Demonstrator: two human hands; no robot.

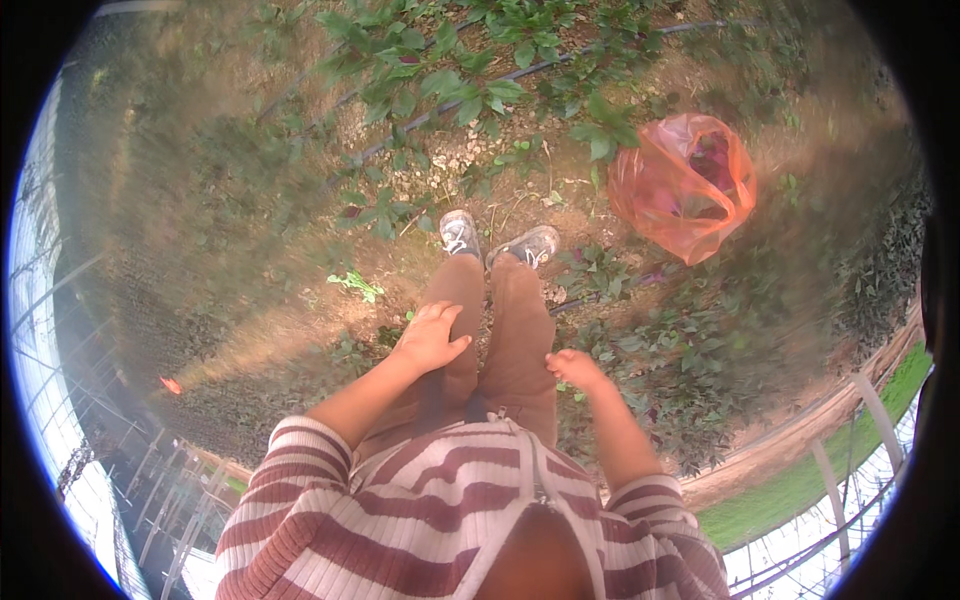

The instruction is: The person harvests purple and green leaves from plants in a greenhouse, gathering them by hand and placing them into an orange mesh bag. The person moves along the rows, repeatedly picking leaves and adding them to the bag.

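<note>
My left hand (pixel 431 339) hovers over or rests on the left thigh of my brown trousers (pixel 517 322), back up, thumb spread from the fingers, with nothing in it. Beside the right leg is my right hand (pixel 574 368), its fingers curled in; nothing shows in it, though its palm is hidden. Ahead and to the right, a translucent orange plastic bag (pixel 679 191) sits on the soil with its mouth open. Dark purple plant matter (pixel 711 159) shows inside, too blurred to name exactly. Both hands are well apart from the bag.
Leafy green plants (pixel 469 86) grow in rows ahead, with a dark irrigation hose (pixel 442 110) running through them. Low plants (pixel 667 337) stand to my right. A pulled green sprig (pixel 356 285) lies on the soil left of my shoes (pixel 460 232). Greenhouse posts (pixel 831 487) stand behind me.
</note>
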